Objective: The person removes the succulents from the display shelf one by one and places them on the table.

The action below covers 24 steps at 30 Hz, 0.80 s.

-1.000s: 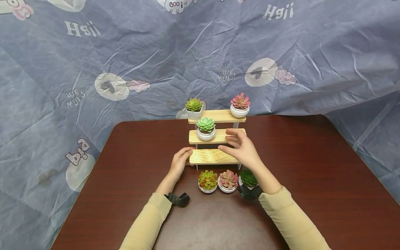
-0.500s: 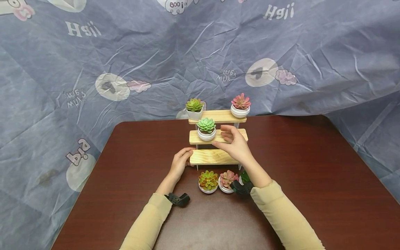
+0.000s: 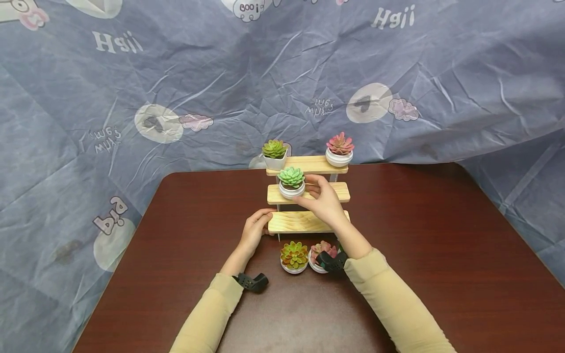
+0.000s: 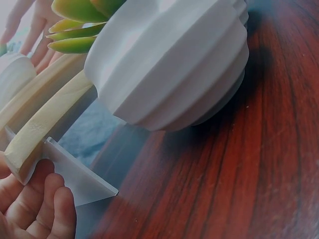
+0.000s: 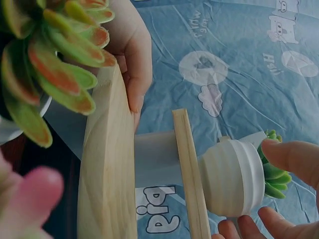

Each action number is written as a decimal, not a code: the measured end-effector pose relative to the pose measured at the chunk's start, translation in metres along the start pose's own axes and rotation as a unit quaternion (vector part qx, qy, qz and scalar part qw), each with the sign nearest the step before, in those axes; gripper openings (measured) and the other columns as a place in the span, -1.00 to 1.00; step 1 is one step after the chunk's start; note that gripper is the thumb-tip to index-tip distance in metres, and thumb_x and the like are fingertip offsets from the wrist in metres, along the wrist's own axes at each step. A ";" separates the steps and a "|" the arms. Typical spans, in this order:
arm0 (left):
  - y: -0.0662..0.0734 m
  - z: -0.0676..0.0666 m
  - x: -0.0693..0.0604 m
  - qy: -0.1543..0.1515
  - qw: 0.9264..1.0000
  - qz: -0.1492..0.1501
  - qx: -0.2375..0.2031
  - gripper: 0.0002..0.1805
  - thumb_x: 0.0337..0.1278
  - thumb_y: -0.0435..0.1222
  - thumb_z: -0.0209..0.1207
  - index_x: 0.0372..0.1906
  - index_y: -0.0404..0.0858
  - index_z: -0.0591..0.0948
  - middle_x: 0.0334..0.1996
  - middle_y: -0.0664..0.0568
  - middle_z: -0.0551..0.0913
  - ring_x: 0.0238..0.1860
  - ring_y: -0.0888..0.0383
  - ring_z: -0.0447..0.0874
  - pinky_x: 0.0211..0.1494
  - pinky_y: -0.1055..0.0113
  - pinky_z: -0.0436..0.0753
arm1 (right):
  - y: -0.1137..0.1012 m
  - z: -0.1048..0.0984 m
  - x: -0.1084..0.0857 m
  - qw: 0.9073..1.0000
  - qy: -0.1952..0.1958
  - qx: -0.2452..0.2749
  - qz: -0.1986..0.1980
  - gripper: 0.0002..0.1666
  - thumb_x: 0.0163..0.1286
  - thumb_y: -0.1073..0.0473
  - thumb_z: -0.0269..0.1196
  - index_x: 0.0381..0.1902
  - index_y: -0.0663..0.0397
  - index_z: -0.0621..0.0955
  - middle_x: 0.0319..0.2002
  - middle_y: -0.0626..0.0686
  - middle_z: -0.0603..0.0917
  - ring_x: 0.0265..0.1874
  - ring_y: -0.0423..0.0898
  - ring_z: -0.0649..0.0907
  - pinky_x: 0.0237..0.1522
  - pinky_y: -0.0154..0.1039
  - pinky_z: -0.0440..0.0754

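Note:
A three-tier wooden plant stand [image 3: 304, 223] with clear supports stands on the table. My left hand [image 3: 252, 233] grips the left end of its lowest shelf; the left wrist view shows the fingers curled beneath the board [image 4: 42, 124]. On the middle shelf, at its left, sits a mint-green succulent in a white pot [image 3: 292, 190]. Around that pot's right side is my right hand [image 3: 326, 203], thumb in front and fingers behind. In the right wrist view the thumb and fingertips are spread close to the pot [image 5: 232, 174]; whether they touch it I cannot tell.
The top shelf holds a green succulent [image 3: 274, 156] at left and a pink succulent [image 3: 339, 151] at right. Before the stand are an orange-tipped green succulent [image 3: 294, 257] and a pink one [image 3: 321, 255]; a third pot there is mostly hidden by my right wrist. Blue cloth [image 3: 247, 88] hangs behind.
My right hand has moved left along the middle shelf to the mint-green succulent's pot. The left hand and the potted plants have stayed in place.

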<state>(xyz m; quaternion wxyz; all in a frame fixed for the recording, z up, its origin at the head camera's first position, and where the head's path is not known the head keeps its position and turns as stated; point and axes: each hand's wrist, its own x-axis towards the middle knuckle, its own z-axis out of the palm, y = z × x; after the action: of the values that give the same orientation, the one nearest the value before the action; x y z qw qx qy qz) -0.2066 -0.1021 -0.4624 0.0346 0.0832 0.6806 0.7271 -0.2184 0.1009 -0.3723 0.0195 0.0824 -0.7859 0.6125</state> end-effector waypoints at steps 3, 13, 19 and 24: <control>0.000 0.000 0.000 -0.001 1.000 0.001 0.000 -0.64 0.39 -0.34 -0.05 0.09 -0.54 0.49 -0.27 0.03 0.59 -0.44 0.22 0.53 -0.38 0.28 0.59 | -0.001 0.002 0.002 1.000 0.004 -0.006 0.002 -0.20 0.08 0.24 0.42 0.25 0.28 0.34 0.17 0.23 0.41 0.17 0.12 0.44 0.24 -0.09 0.34; 0.000 0.000 -0.001 0.001 1.000 0.003 -0.001 -0.65 0.39 -0.34 -0.05 0.08 -0.52 0.50 -0.23 -0.02 0.58 -0.43 0.21 0.53 -0.41 0.36 0.59 | -0.001 0.010 0.007 0.999 0.010 -0.028 0.013 -0.17 0.07 0.17 0.43 0.26 0.24 0.33 0.14 0.23 0.42 0.16 0.12 0.44 0.22 -0.11 0.36; 0.000 0.000 -0.001 -0.002 1.000 0.004 0.003 -0.64 0.40 -0.32 -0.05 0.09 -0.53 0.49 -0.21 -0.04 0.58 -0.42 0.21 0.53 -0.36 0.24 0.60 | -0.001 0.012 0.011 0.999 0.014 -0.040 0.014 -0.18 0.07 0.17 0.43 0.25 0.25 0.34 0.12 0.23 0.43 0.13 0.12 0.46 0.20 -0.11 0.38; 0.001 0.000 -0.001 -0.001 1.000 0.006 0.006 -0.65 0.39 -0.33 -0.05 0.08 -0.53 0.49 -0.21 -0.04 0.58 -0.43 0.21 0.53 -0.33 0.17 0.61 | -0.001 0.015 0.014 0.998 0.014 -0.053 0.012 -0.16 0.07 0.17 0.43 0.26 0.27 0.33 0.12 0.24 0.44 0.13 0.13 0.47 0.18 -0.09 0.40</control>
<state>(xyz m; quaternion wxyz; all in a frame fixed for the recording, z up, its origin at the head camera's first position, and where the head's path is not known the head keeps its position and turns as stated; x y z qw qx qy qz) -0.2055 -0.1025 -0.4612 0.0303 0.0880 0.6841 0.7234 -0.2305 0.0849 -0.3729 0.0271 0.0632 -0.8176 0.5716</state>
